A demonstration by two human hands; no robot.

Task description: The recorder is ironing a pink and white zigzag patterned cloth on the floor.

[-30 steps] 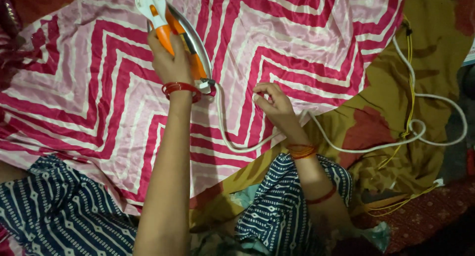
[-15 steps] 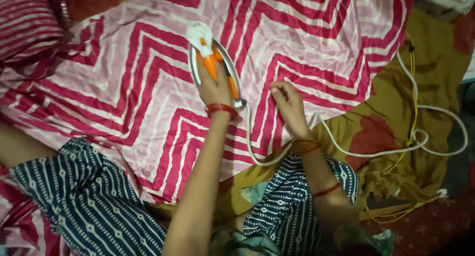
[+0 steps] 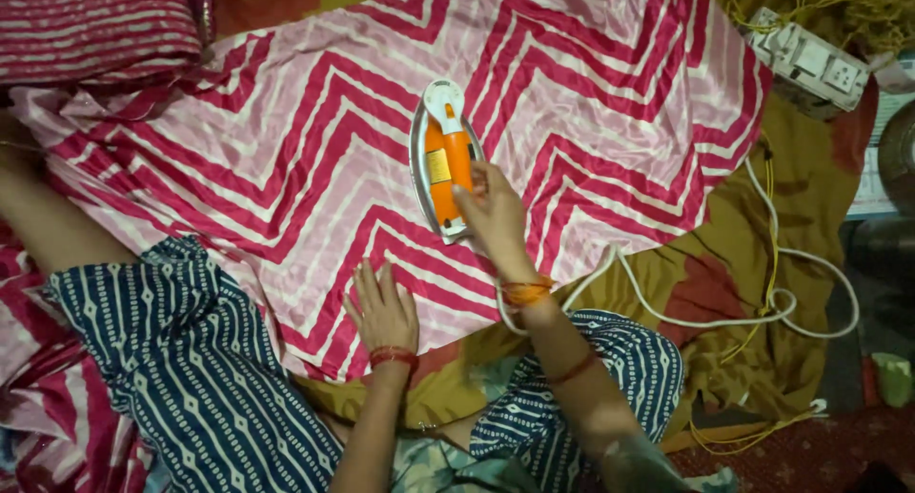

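The right hand (image 3: 496, 216) reaches forward from a bent wrist, fingers curled around the orange handle of the iron (image 3: 441, 159), which sits flat near the middle of the pink zigzag cloth (image 3: 286, 169). The left hand (image 3: 383, 310) lies palm down, fingers spread and holding nothing, pressing the cloth's near edge. The iron's white cord (image 3: 686, 317) trails off the cloth's right edge.
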